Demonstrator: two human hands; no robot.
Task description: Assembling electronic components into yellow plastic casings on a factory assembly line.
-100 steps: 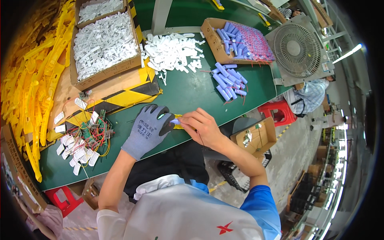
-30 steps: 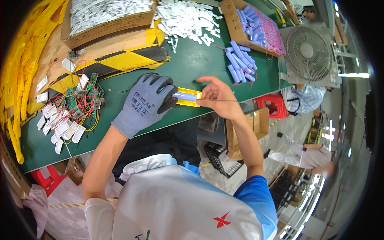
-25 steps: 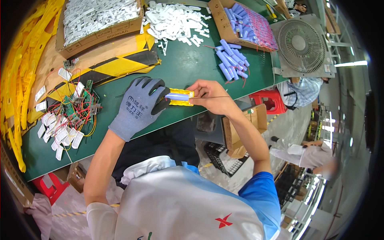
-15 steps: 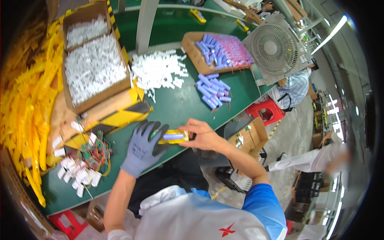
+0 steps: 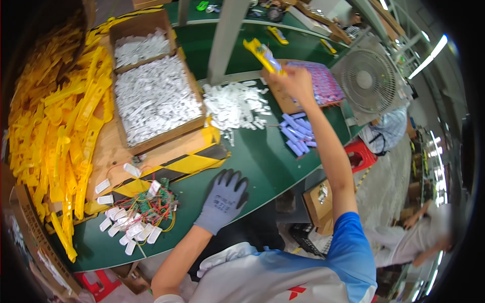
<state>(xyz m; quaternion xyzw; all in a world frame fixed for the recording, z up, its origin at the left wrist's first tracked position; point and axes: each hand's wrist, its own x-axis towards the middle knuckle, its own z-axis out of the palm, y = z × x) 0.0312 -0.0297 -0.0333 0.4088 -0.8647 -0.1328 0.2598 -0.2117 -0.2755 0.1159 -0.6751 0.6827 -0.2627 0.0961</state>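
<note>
My right hand [image 5: 295, 83] is stretched far out over the back of the green table [image 5: 262, 161] and grips a yellow holder with a blue cell in it [image 5: 263, 55]. My left hand [image 5: 224, 200], in a grey glove, rests flat and empty on the table near the front edge. To its left lies a tangle of small circuit boards with coloured wires and white tabs [image 5: 141, 214]. Loose blue cells [image 5: 295, 136] lie below my right forearm.
A heap of yellow plastic holders [image 5: 55, 126] fills the left side. Cardboard boxes of white parts [image 5: 151, 98] stand beside a loose pile of white parts [image 5: 235, 103]. A tray of blue cells [image 5: 326, 83] and a fan [image 5: 369, 81] are at right. Another person stands at lower right.
My right hand has lifted the yellow holder with the cell away from my left hand and reached far back over the table. The gloved left hand has let go and lies flat.
</note>
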